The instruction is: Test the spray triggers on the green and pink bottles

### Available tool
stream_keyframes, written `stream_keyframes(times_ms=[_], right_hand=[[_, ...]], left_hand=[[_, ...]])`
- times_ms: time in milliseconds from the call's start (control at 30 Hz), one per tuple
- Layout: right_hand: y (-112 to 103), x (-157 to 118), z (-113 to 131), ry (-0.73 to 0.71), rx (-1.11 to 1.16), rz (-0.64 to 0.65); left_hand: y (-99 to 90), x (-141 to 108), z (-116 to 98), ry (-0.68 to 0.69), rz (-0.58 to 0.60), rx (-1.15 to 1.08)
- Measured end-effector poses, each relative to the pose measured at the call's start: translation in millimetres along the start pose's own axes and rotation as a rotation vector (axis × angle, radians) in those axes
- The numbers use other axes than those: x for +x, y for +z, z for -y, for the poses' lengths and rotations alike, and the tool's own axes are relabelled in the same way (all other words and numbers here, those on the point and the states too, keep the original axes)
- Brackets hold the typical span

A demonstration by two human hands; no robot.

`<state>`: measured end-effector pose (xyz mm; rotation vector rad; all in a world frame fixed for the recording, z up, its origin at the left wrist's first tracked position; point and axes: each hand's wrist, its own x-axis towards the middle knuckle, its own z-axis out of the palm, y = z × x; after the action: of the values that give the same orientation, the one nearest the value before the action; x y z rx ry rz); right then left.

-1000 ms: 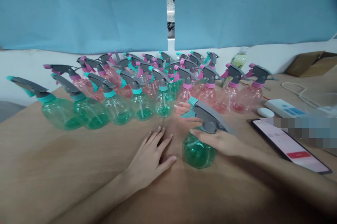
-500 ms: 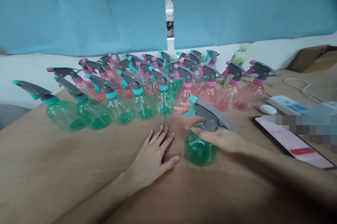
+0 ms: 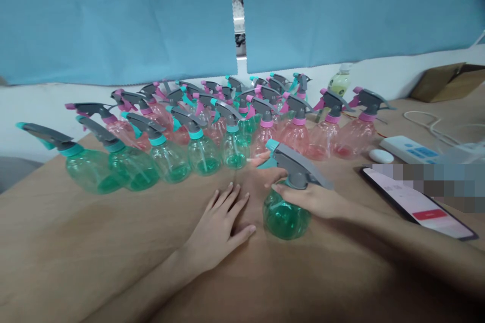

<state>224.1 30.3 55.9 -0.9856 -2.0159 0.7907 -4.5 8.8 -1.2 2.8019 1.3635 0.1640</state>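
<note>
Head view: right hand holds a round, green plastic spray bottle around its neck, likely for steadiness; left hand lies spread on the brown table.

Two hands are counted. One green spray bottle is seen nearest, five green bottles are seen in a row at left, four pink bottles at right; the far bottles overlap and cannot be counted. At right, one phone, one cardboard box and one labelled bottle are seen.
</note>
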Motion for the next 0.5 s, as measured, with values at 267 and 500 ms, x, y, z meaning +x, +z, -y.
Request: stream_keyframes(times_ms=[267,500], right_hand=[[0.9,0.2,-4.5,-0.004,0.043,0.019],[0.2,1.7,-0.6,-0.027,0.072,-0.005]], left_hand=[[-1.0,-0.3,-0.1,-0.009,0.017,0.013],[-1.4,-0.5,-0.1,-0.009,0.016,-0.004]])
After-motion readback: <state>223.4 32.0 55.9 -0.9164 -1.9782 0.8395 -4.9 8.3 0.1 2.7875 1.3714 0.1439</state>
